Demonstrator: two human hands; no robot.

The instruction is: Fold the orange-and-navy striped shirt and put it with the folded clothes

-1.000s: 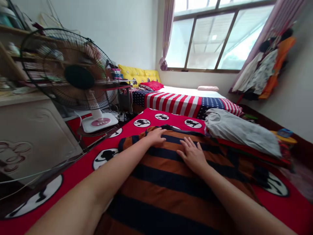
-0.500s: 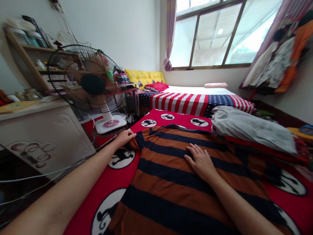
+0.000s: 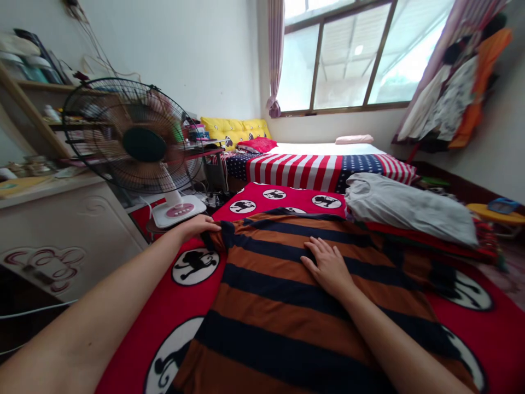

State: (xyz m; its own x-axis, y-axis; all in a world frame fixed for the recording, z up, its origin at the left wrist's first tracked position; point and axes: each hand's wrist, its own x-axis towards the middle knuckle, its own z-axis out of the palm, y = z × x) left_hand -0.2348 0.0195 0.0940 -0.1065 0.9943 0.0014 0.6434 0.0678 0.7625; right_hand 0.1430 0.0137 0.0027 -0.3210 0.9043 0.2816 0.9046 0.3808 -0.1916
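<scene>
On red blanket [image 3: 172, 312], striped shirt [image 3: 287, 306] lying lengthwise away, collar far; left hand [image 3: 199, 225] pinching its left sleeve edge, right hand [image 3: 328, 266] flat, open on chest; fan [image 3: 139, 145] close left

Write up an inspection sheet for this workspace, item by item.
Surface: red bedspread with black-and-white round prints.
Job's things: orange and navy striped shirt spread flat.
Clutter: grey shirt on a folded pile to the right.
Grips: left hand at the striped shirt's far left corner, whether it pinches unclear; right hand flat on its middle, open.
Cables: white cable by the cabinet.
Surroundings: standing fan, flag-print bed, window.
</scene>
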